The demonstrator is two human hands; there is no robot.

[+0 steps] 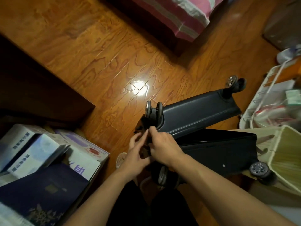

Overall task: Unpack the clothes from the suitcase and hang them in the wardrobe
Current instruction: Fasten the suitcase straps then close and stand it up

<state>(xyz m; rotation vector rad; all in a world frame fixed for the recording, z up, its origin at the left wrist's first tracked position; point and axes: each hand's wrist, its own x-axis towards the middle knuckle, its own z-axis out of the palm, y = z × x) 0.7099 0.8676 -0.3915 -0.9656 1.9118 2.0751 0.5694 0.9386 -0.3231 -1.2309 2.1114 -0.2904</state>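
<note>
A dark navy hard-shell suitcase (pixel 200 115) lies on the wooden floor with its wheeled end toward me, its two halves parted in a narrow V. The lower half (pixel 219 154) is dark inside; no clothes show. My right hand (pixel 162 147) pinches the near edge of the upper shell by the corner wheel (pixel 154 110). My left hand (pixel 135 154) is beside it, its fingers curled at the same dark edge; whether it grips the edge is hidden. The wardrobe is not in view.
Stacked cardboard boxes (pixel 48 160) stand at the lower left beside a dark piece of furniture (pixel 32 88). A bed with a pink striped cover (pixel 175 15) is at the top. A white wire rack with bags (pixel 273 103) and a pale basket (pixel 286 154) crowd the right.
</note>
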